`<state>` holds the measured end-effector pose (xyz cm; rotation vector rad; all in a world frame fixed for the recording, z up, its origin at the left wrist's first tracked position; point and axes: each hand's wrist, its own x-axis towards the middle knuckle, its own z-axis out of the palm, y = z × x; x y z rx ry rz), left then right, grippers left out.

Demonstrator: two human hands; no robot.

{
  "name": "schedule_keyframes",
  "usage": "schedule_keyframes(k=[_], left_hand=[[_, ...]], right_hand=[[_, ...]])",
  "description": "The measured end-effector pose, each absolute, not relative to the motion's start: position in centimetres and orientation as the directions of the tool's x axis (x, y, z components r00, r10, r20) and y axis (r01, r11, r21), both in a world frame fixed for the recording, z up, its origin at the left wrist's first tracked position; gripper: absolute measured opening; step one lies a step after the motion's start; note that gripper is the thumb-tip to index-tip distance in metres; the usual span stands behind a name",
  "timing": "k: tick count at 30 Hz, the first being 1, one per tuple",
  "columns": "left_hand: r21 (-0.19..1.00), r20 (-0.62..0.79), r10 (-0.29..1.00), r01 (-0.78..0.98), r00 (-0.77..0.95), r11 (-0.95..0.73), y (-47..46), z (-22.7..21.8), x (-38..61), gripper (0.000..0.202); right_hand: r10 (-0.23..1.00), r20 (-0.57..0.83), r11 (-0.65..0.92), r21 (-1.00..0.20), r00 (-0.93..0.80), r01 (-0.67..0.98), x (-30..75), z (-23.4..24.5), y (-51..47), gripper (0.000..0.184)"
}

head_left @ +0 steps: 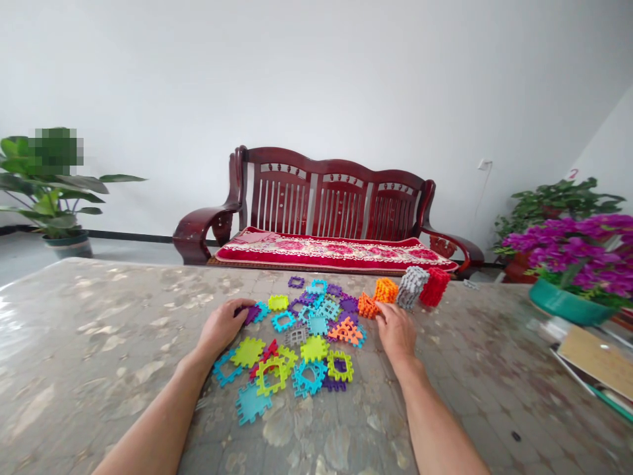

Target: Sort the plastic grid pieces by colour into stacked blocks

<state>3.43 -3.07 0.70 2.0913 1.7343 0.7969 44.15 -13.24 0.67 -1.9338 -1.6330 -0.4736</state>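
Several flat interlocking plastic tiles [301, 343] in blue, lime, purple, orange and grey lie spread on a marbled table [99, 343]. My left hand [223, 324] rests at the left of the pile, its fingers curled onto a purple tile [251, 313]. My right hand [395, 330] lies at the right side, fingertips touching an orange tile piece [366, 305]. Behind it stand three assembled cubes: orange [385, 289], grey [412, 286] and red [435, 285].
A dark wooden bench [326, 218] with a red cushion stands beyond the table. A teal pot of purple flowers [573, 264] and some papers [598, 359] sit at the table's right. A leafy plant [54, 198] stands on the floor, far left.
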Motion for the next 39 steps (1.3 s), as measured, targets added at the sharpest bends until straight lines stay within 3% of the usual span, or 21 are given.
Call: schedule_keyframes(k=[8,11,14,17,19,21,24,27,34,39], left_hand=[[0.564,0.236,0.965,0.792,0.118,-0.235,-3.0,0.6,3.3,0.036],[0.565,0.231,0.967,0.795,0.106,-0.222,-3.1,0.8,3.4,0.036],[0.572,0.236,0.967,0.79,0.101,-0.222,-3.3,1.0,3.5,0.035],[0.575,0.24,0.965,0.786,0.102,-0.226,-3.4,1.2,3.6,0.035],[0.573,0.237,0.966,0.788,0.103,-0.225,-3.4,1.2,3.6,0.035],[0.568,0.23,0.968,0.793,0.103,-0.22,-3.4,1.2,3.6,0.035],[0.566,0.221,0.97,0.796,0.101,-0.212,-3.3,1.2,3.6,0.034],[0.569,0.226,0.969,0.794,0.102,-0.216,-3.3,1.2,3.5,0.034],[0.573,0.235,0.966,0.787,0.111,-0.229,-3.1,0.8,3.4,0.035],[0.566,0.225,0.967,0.793,0.115,-0.226,-3.1,1.0,3.5,0.036]], right_hand=[[0.709,0.683,-0.069,-0.18,0.175,0.981,44.6,0.0,-12.8,0.023],[0.616,0.756,-0.022,-0.264,0.222,0.964,44.8,0.2,-12.6,0.024],[0.503,0.789,0.068,-0.444,0.353,0.894,44.7,0.6,-12.3,0.031],[0.464,0.668,0.169,-0.711,0.582,0.683,44.0,0.7,-11.9,0.038],[0.508,0.483,0.2,-0.871,0.713,0.448,43.4,0.5,-11.5,0.043],[0.549,0.296,0.207,-0.954,0.781,0.216,43.0,0.3,-11.2,0.048],[0.551,0.153,0.228,-0.973,0.821,0.028,42.8,0.1,-11.1,0.05],[0.544,0.13,0.242,-0.97,0.829,-0.007,42.9,0.1,-11.1,0.046],[0.579,0.15,0.211,-0.977,0.802,0.03,42.8,-0.1,-11.3,0.044],[0.581,0.253,0.16,-0.967,0.773,0.196,43.0,-0.1,-11.5,0.043]])
